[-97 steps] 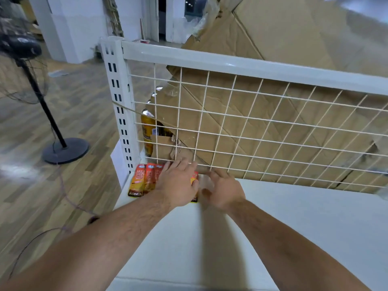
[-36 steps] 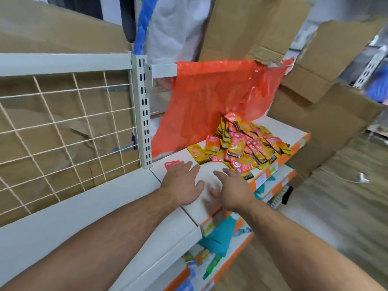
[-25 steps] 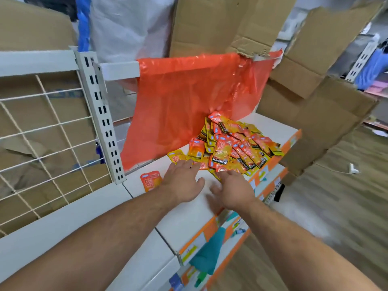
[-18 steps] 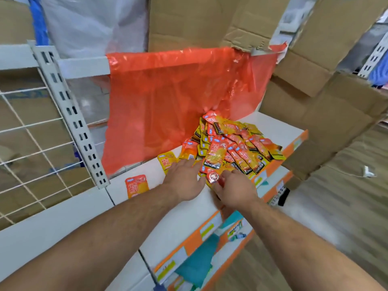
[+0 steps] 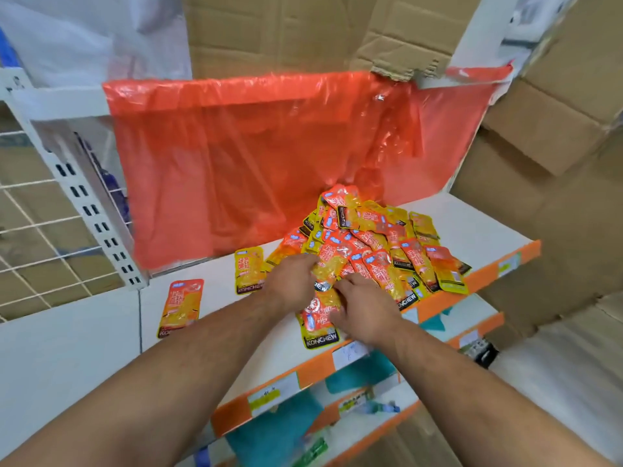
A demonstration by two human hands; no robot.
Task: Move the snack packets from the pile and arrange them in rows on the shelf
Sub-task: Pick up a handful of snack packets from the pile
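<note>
A pile of orange and yellow snack packets (image 5: 371,241) lies on the white shelf (image 5: 472,227), in front of a hanging orange plastic sheet. My left hand (image 5: 293,281) rests on the pile's near left edge with its fingers curled down among the packets, tips hidden. My right hand (image 5: 367,308) lies on the front of the pile, its fingers bent over a few packets, one of which (image 5: 320,332) sticks out beneath it. Two loose packets lie flat to the left, one (image 5: 248,269) near the sheet and one (image 5: 182,306) nearer the white upright.
The orange plastic sheet (image 5: 269,153) hangs behind the pile. A white slotted upright (image 5: 87,210) and wire grid (image 5: 30,237) stand at left. Cardboard boxes (image 5: 539,156) crowd the right and back. Lower shelves with orange price strips (image 5: 303,372) hold teal packs.
The view swung right from the wire-backed shelf to the pile. Both hands moved forward from the bare shelf onto the pile's front edge, and a packet now lies under my right hand.
</note>
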